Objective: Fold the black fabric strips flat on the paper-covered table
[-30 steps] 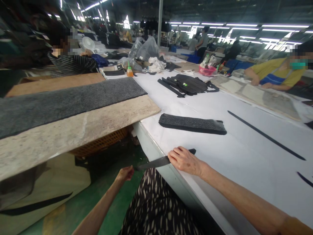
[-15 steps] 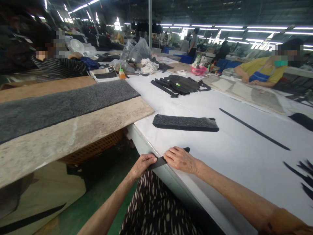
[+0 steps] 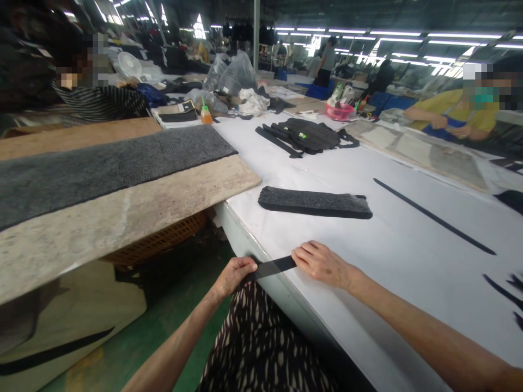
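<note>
A black fabric strip (image 3: 273, 267) stretches between my hands across the front edge of the white table (image 3: 327, 239). My left hand (image 3: 236, 275) pinches one end just off the table edge. Over the tabletop, my right hand (image 3: 322, 264) is closed on the strip's other part, its fingertips pressed together. Beyond my hands lies a stack of dark grey strips (image 3: 314, 202), fuzzy on top and neatly squared. To the right, a single long thin black strip (image 3: 433, 215) rests flat.
A board (image 3: 196, 196) with a dark grey textured cloth (image 3: 122, 169) adjoins the table on the left. Farther back are black fabric pieces (image 3: 306, 134), a glue bottle (image 3: 206, 113) and a pink basket (image 3: 340, 110). Co-workers sit at the far left and right.
My right hand has slid right along the strip, away from my left hand, so a longer stretch shows between them. The head view has shifted slightly.
</note>
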### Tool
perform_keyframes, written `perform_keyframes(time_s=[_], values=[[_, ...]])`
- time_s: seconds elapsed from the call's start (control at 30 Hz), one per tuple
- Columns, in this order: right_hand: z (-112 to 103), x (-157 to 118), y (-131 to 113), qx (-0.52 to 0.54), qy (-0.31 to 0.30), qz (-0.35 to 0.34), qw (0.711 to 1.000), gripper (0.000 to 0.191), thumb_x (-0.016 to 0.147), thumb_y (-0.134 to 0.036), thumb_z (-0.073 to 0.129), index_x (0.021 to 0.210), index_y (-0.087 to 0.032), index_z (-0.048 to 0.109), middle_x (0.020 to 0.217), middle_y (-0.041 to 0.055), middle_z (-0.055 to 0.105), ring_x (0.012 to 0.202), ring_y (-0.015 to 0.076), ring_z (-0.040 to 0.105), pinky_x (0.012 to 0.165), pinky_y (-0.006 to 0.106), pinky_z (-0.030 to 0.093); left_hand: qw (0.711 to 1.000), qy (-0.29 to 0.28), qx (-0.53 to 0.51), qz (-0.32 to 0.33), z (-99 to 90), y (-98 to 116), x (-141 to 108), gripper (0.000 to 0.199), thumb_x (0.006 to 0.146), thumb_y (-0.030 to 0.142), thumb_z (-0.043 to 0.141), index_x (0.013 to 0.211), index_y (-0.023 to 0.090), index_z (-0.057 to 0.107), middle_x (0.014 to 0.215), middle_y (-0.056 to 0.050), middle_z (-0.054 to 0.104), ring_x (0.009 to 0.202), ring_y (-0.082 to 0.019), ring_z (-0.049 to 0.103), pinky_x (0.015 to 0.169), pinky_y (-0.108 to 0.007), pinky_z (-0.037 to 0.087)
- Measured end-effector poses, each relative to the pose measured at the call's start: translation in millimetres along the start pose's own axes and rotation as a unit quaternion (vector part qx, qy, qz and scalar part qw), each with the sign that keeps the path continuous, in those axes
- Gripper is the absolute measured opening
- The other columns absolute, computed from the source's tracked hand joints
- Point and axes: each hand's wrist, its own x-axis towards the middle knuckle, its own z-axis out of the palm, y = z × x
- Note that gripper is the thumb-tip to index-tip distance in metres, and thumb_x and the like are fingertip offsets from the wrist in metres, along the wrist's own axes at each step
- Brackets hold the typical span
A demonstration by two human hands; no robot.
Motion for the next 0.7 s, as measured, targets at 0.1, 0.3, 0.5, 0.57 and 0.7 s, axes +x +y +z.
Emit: perform_keyframes(time_s=[0.1, 0.3, 0.5, 0.57, 0.7], values=[[1.3, 15.8, -4.4, 0.005, 0.002, -0.035, 0.999, 0.016, 0.086, -0.003, 0.047, 0.079, -0.011, 0.059, 0.082, 0.0057, 0.054, 0.071, 0.0155, 0.044, 0.061, 0.031, 0.034, 1.0, 0.016, 0.013, -0.017, -10.0, -9.0, -6.4, 0.044, 0.064, 0.055, 0.066, 0.059, 0.013, 0.054, 0.047, 0.001, 0.047, 0.044, -0.008, 0.04, 0.045, -0.021, 0.029], [2.2, 27.4, -11.4, 0.023, 0.027, -0.037, 0.999, 0.017, 0.087, -0.005, 0.046, 0.078, -0.012, 0.059, 0.082, 0.0056, 0.054, 0.071, 0.0152, 0.043, 0.06, 0.03, 0.034, 0.997, 0.037, 0.049, -0.04, -25.7, -5.4, -26.3, 0.045, 0.064, 0.057, 0.062, 0.062, 0.013, 0.055, 0.046, 0.002, 0.045, 0.043, -0.008, 0.038, 0.043, -0.021, 0.027], [1.9, 17.1, -13.3, 0.023, 0.025, 0.011, 0.999, 0.019, 0.086, 0.001, 0.045, 0.078, -0.011, 0.058, 0.08, 0.0045, 0.055, 0.07, 0.0145, 0.043, 0.062, 0.03, 0.035, 0.995, 0.037, 0.08, -0.04, -31.5, 3.5, -38.7, 0.046, 0.066, 0.059, 0.06, 0.062, 0.013, 0.054, 0.048, 0.003, 0.044, 0.046, -0.009, 0.039, 0.045, -0.021, 0.029], [2.4, 16.4, -13.6, 0.025, 0.025, 0.014, 0.999, 0.02, 0.086, 0.001, 0.045, 0.077, -0.011, 0.058, 0.08, 0.0043, 0.055, 0.069, 0.0143, 0.042, 0.062, 0.03, 0.035, 0.995, 0.035, 0.082, -0.036, -31.4, 4.0, -40.0, 0.046, 0.066, 0.06, 0.059, 0.062, 0.014, 0.054, 0.048, 0.003, 0.044, 0.045, -0.009, 0.039, 0.045, -0.021, 0.029], [2.3, 16.8, -14.4, 0.029, 0.029, 0.017, 0.999, 0.021, 0.087, 0.0, 0.044, 0.076, -0.012, 0.057, 0.081, 0.0048, 0.055, 0.07, 0.0144, 0.043, 0.062, 0.03, 0.036, 0.995, 0.032, 0.086, -0.03, -31.1, 5.2, -41.2, 0.047, 0.068, 0.06, 0.058, 0.061, 0.014, 0.053, 0.05, 0.003, 0.043, 0.046, -0.009, 0.038, 0.045, -0.021, 0.029]])
